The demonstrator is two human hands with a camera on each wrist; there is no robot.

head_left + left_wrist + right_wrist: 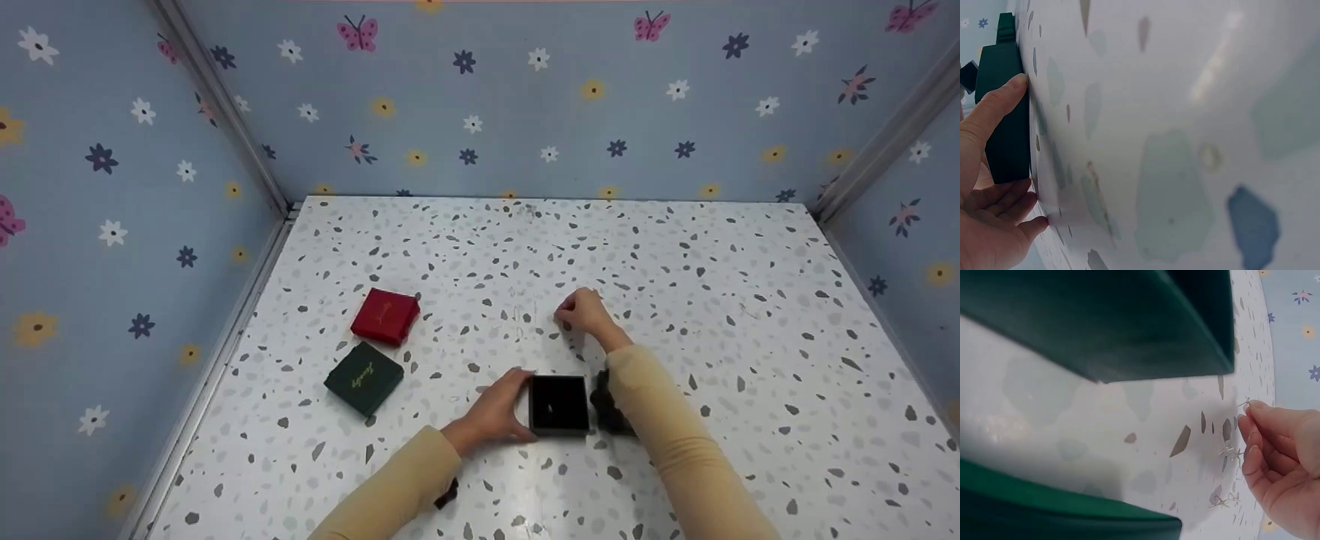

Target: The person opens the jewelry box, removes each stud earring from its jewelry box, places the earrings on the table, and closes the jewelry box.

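Observation:
My left hand point(493, 409) grips the left side of an uncovered dark green jewelry box point(559, 433), with the thumb and fingers at its near and far corners. Black lining shows inside, with a tiny shiny piece point(550, 409) on it. Beyond the box, my right hand point(583, 311) is low over the table, thumb and fingertips together. In the right wrist view it pinches a tiny silvery earring point(1245, 403) with a thin pin. Several silvery star-shaped earrings point(1226, 450) lie beside these fingers. A green box part point(1072, 512), perhaps the lid, is partly cut off below.
A closed red box point(385, 316) and a closed dark green box point(364, 379) with gold lettering lie on the left. The speckled white table point(735, 300) meets flower-patterned walls point(525, 105) at the back and sides. A black object point(609, 405) sits beside my right sleeve.

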